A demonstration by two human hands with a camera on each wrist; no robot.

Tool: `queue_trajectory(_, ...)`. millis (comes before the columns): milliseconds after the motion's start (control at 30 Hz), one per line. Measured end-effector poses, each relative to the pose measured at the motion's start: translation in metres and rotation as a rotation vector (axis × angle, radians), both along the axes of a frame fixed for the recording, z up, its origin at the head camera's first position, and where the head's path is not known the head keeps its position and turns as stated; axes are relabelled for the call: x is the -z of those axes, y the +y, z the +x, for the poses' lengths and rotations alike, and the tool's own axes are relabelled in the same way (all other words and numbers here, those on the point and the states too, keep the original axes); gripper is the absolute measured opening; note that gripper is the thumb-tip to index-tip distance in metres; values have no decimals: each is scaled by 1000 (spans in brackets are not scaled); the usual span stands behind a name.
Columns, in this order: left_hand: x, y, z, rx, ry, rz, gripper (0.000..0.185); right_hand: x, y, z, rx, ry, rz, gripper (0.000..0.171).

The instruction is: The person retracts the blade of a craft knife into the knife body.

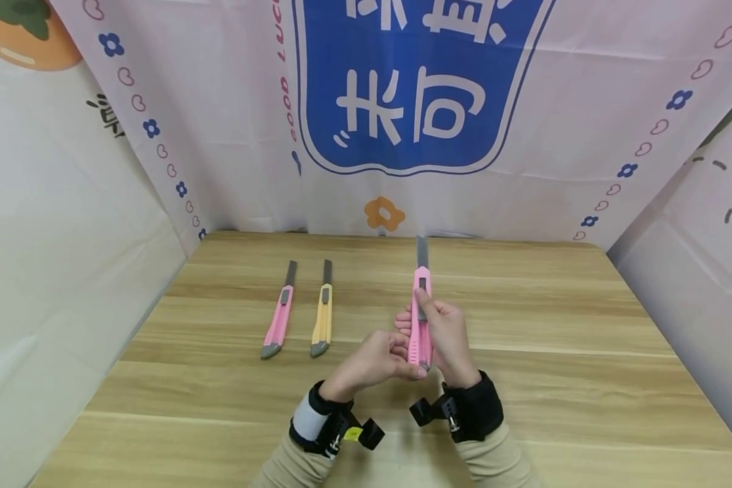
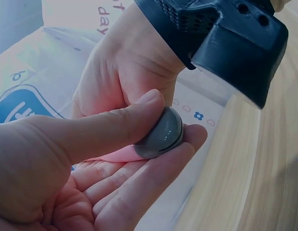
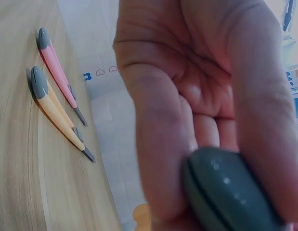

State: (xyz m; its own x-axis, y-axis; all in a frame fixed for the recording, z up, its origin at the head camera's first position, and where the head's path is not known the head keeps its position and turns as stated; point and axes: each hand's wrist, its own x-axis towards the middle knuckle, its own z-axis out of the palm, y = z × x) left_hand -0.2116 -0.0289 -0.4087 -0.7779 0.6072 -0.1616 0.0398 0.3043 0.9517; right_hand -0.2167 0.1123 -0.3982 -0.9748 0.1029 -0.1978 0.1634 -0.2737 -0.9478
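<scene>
Both hands hold a pink utility knife point(image 1: 422, 339) above the table, its grey blade point(image 1: 422, 252) extended and pointing away from the person. My left hand point(image 1: 375, 359) pinches the grey end cap point(image 2: 162, 135) between thumb and fingers, as the left wrist view shows. Around the body curls my right hand point(image 1: 453, 333), with its thumb on the slider side. To the left lie a second pink utility knife point(image 1: 278, 318) and a yellow utility knife point(image 1: 322, 318), side by side, blades out and pointing away. Fingers hide part of the held knife's middle.
The wooden table point(image 1: 555, 305) reaches back to a printed cloth point(image 1: 250, 135) hanging behind it. More cloth hangs at both sides. Each wrist wears a black strap with a small camera, the left strap point(image 1: 311, 420) and the right strap point(image 1: 478, 407) standing close together.
</scene>
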Motion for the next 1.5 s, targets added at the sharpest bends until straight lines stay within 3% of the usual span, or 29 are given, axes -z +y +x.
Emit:
queue_trajectory(300, 2, 1, -2, -30, -111, 25, 23, -2, 1, -1, -6, 28, -2, 33)
queue_trajectory(800, -2, -1, -1, -32, -101, 42, 25, -3, 2, -1, -31, 52, -13, 45)
queue_trajectory(1067, -2, 0, -1, -35, -113, 44, 24, -3, 2, -1, -23, 46, -22, 32)
queue_trajectory(1500, -2, 2, 0, -58, -145, 27, 23, -1, 4, -1, -49, 63, -46, 27)
